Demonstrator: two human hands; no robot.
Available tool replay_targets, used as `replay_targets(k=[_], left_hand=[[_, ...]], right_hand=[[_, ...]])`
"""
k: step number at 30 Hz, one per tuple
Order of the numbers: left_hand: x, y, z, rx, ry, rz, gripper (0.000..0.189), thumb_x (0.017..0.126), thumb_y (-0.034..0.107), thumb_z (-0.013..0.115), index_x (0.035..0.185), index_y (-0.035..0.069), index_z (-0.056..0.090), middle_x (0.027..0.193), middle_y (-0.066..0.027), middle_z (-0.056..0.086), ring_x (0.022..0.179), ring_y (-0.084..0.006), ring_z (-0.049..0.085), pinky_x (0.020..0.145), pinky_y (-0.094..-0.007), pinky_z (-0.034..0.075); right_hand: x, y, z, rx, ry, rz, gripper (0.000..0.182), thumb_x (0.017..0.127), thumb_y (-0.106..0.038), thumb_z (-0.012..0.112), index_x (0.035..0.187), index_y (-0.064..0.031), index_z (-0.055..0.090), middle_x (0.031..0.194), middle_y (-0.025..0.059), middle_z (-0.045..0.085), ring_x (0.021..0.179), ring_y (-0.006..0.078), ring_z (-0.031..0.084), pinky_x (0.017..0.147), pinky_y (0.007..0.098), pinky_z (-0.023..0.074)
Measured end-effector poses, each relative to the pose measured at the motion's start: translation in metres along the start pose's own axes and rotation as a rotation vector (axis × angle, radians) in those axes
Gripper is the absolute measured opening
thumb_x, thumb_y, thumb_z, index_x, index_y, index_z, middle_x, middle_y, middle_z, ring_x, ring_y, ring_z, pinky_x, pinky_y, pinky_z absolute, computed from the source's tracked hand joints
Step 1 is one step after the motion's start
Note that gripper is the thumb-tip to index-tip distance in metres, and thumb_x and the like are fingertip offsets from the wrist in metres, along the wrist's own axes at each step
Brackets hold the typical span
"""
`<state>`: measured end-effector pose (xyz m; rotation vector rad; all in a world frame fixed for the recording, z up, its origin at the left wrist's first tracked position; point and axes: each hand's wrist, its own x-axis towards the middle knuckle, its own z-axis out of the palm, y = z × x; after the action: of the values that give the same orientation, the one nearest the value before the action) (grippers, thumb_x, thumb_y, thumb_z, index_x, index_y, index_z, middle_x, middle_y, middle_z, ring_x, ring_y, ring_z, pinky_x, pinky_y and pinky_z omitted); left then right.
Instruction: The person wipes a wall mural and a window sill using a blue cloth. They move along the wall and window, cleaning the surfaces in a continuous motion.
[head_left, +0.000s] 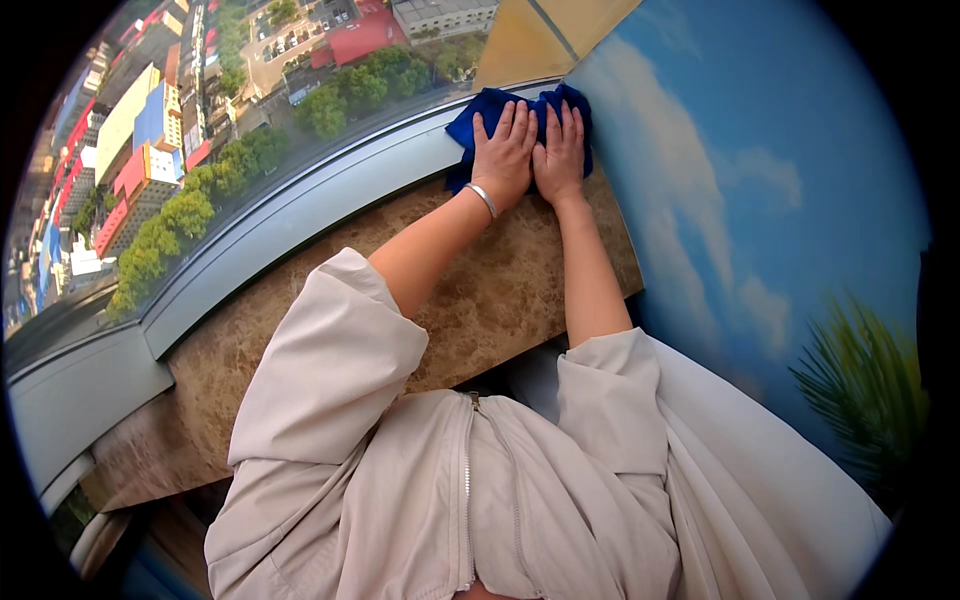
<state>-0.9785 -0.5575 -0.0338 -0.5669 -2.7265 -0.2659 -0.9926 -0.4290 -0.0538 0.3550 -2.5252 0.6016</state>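
Note:
A blue cloth (466, 129) lies bunched and folded at the far corner, where the window frame, the stone sill and the painted wall meet. Palm down, my left hand (504, 159) holds the cloth's left part against the surface, its fingers somewhat spread. A silver bangle (482, 199) circles that wrist. Close beside it, my right hand (561, 161) presses the right part of the cloth, fingers pointing away from me. The cloth covers parts of the pale window frame (337, 184) and the brown marbled sill (495, 285). What lies beneath it is hidden.
Glass (247, 150) rises along the left, with buildings and trees far below. A wall painted with sky and clouds (720, 172) bounds the right. White fabric (780, 465) hangs at my right side. The sill's front edge (502, 365) runs before my body.

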Motion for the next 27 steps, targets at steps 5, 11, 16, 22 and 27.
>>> replay_targets(k=[5,11,16,22,27], left_hand=[[-0.007,0.021,0.009,-0.123,0.056,0.076,0.052,0.091,0.029,0.042,0.138,0.007,0.044,0.149,-0.0113,0.034,0.139,-0.0255,0.028,0.11,-0.0581,0.013],[-0.037,0.049,0.005,-0.402,-0.043,0.157,0.052,0.09,0.034,0.044,0.134,0.006,0.049,0.145,-0.0112,0.041,0.136,-0.0277,0.034,0.108,-0.059,0.02],[-0.077,0.064,-0.016,-0.39,-0.069,0.231,0.054,0.088,0.034,0.047,0.134,0.006,0.049,0.144,-0.0125,0.042,0.134,-0.0301,0.036,0.106,-0.0599,0.022],[-0.147,0.078,-0.061,-0.449,-0.209,0.339,0.057,0.088,0.033,0.046,0.137,0.004,0.045,0.146,-0.0136,0.038,0.137,-0.0302,0.031,0.11,-0.0526,0.021],[-0.204,0.054,-0.093,-0.449,-0.239,0.399,0.057,0.088,0.029,0.046,0.138,0.002,0.043,0.147,-0.0151,0.036,0.137,-0.0303,0.03,0.11,-0.0518,0.023]], right_hand=[[-0.026,0.008,-0.018,-0.071,-0.038,0.119,0.054,0.083,-0.022,0.05,0.133,-0.0018,0.046,0.14,0.0224,0.04,0.13,0.0397,0.035,0.109,0.0491,0.0279],[-0.076,0.004,-0.056,-0.139,-0.137,0.269,0.052,0.086,-0.026,0.045,0.133,-0.0057,0.049,0.14,0.0194,0.043,0.131,0.0346,0.037,0.108,0.0477,0.0277],[-0.12,-0.027,-0.084,-0.282,-0.117,0.4,0.053,0.085,-0.029,0.045,0.133,-0.0073,0.05,0.142,0.0186,0.041,0.133,0.0337,0.035,0.11,0.0465,0.0258],[-0.189,-0.078,-0.111,-0.259,-0.013,0.472,0.053,0.08,-0.025,0.046,0.129,-0.0065,0.053,0.141,0.0182,0.042,0.133,0.0344,0.035,0.109,0.0469,0.0261],[-0.225,-0.143,-0.101,-0.016,0.139,0.453,0.051,0.081,-0.019,0.039,0.125,0.0048,0.053,0.138,0.027,0.042,0.131,0.0451,0.033,0.111,0.0509,0.0235]])
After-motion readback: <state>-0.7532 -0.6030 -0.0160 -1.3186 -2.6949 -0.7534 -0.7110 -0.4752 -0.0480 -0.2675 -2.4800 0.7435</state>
